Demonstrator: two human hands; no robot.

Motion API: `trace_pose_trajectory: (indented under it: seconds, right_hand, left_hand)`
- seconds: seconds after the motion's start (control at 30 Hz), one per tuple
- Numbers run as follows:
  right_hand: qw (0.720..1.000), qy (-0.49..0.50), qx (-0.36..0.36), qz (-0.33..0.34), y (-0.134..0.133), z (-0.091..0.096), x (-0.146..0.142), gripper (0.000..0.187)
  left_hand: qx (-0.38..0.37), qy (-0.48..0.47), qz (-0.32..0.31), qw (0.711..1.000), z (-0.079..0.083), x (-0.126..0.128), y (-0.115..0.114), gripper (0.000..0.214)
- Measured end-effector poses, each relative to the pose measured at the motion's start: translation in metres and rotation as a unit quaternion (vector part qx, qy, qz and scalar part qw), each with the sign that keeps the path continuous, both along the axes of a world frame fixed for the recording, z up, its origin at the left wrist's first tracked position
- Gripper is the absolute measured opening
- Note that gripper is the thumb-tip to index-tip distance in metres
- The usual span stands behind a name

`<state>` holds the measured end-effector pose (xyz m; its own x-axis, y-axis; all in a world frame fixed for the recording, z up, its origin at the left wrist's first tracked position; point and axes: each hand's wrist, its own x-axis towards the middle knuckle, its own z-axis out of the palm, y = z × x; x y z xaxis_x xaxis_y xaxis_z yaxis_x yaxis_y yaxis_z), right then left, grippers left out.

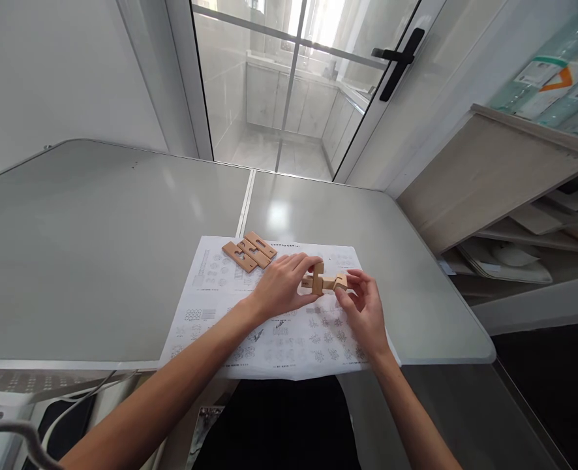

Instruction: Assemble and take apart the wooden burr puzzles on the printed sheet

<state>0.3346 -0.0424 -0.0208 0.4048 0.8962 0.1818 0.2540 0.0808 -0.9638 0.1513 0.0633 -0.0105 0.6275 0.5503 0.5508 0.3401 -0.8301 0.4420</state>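
Between thumb and fingers, my left hand point(284, 282) grips an upright wooden puzzle piece point(318, 279). A narrow wooden bar point(328, 283) passes through or against that piece and runs to the right; how they join is too small to tell. At the bar's right end sits a small notched wooden block point(340, 282), pinched by the thumb and fingers of my right hand point(365, 303). Up and left of my hands, several flat wooden puzzle pieces point(250, 252) with cut-out slots lie side by side on a printed instruction sheet point(201, 326).
The sheet lies on a grey table point(98, 261), overhanging its front edge. A glass door point(289, 85) with a black handle point(400, 62) stands behind. To the right is a wooden shelf point(494, 170) with plastic bottles point(553, 85) on top. Cables point(74, 398) hang at lower left.
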Motion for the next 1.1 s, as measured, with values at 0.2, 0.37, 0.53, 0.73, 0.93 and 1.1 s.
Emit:
trace_pose_trajectory:
  seconds: [0.2,0.37,0.53,0.73,0.93,1.1]
  right_hand:
    - [0.994,-0.097,-0.026,-0.040,0.004,-0.004,-0.001,0.052]
    - [0.969,-0.248,-0.012,0.012,0.006,-0.010,0.001,0.048]
    - [0.959,-0.282,0.001,0.040,0.006,-0.011,0.002,0.046]
    - [0.972,-0.230,0.018,0.036,0.003,0.000,0.000,0.039]
    - [0.975,-0.214,0.047,0.037,0.002,0.003,0.000,0.021]
    - [0.978,-0.199,0.041,0.036,0.002,0.003,0.000,0.019]
  left_hand:
    - [0.005,-0.051,0.053,0.997,-0.001,0.001,0.002,0.048]
    - [0.009,-0.076,0.069,0.995,-0.002,0.001,0.002,0.051]
    - [0.008,-0.061,0.044,0.997,-0.003,0.002,0.001,0.048]
    - [0.005,-0.048,0.027,0.998,-0.004,0.002,0.002,0.051]
    - [0.015,-0.029,-0.004,0.999,-0.003,0.003,0.001,0.048]
    - [0.018,-0.030,-0.032,0.999,-0.001,0.002,0.000,0.042]
